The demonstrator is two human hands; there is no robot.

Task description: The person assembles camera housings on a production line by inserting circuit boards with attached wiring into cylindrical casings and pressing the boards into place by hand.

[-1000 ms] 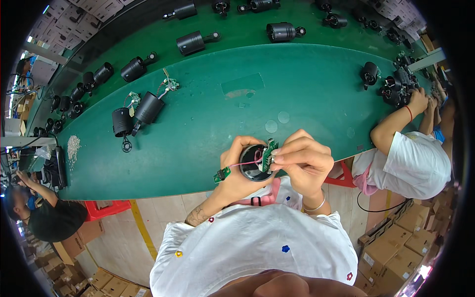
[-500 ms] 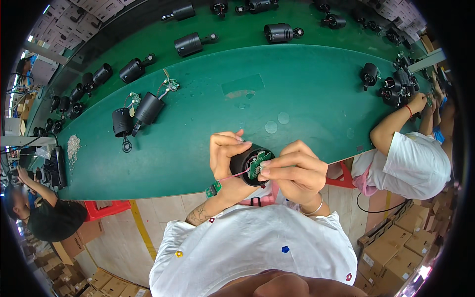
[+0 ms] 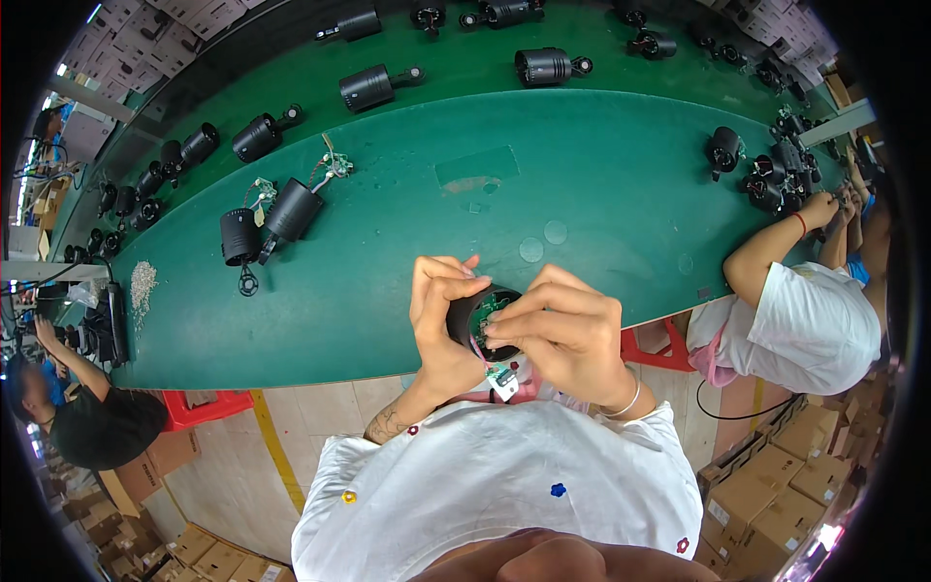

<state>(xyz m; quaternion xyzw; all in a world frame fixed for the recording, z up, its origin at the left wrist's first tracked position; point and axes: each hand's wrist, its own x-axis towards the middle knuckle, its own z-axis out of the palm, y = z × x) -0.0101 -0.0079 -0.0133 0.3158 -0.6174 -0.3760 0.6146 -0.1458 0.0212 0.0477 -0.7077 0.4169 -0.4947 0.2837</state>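
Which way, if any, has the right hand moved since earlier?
Yes, leftward: the right hand has shifted against the left clear disc on the table; its fingers now end left of it.

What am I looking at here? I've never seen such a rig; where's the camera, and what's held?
There is no robot: a person works bare-handed. All pictures come from a wide fisheye camera on the head, looking down, so straight edges bend. The left hand grips a black cylindrical housing. The right hand has its fingertips at the open end, by a green circuit board; whether they pinch it is hard to tell. A smaller board hangs just outside. On the green bench, to the left, lie two more housings with wired boards and a heap of pale bits.
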